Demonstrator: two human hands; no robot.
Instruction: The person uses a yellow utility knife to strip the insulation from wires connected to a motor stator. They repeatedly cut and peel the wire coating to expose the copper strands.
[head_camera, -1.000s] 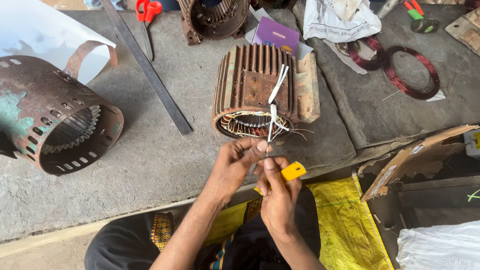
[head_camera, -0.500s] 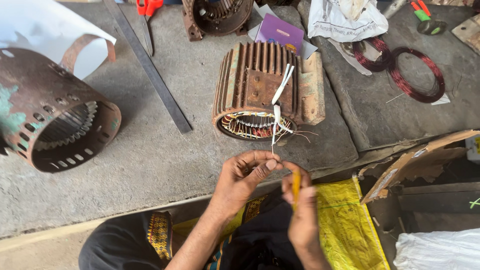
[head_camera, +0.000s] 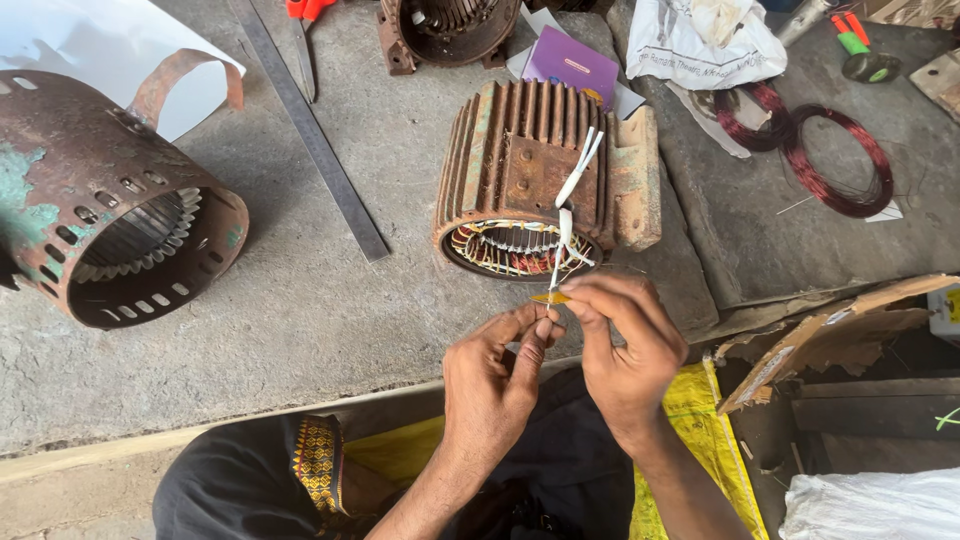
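Left to right on the concrete slab (head_camera: 300, 320) I see a rusty drum (head_camera: 110, 200), a steel ruler (head_camera: 310, 130) lying diagonally, the ribbed motor shell (head_camera: 530, 165) and coils of red wire (head_camera: 830, 150). The shell lies directly ahead of my hands, its open, wound end facing me. A white sleeved lead (head_camera: 570, 215) runs from the top of the shell down toward me, its long axis near vertical in view. My left hand (head_camera: 495, 385) pinches the lead's lower end between thumb and forefinger; my right hand (head_camera: 625, 350) is closed on a small yellow piece (head_camera: 550, 297) there.
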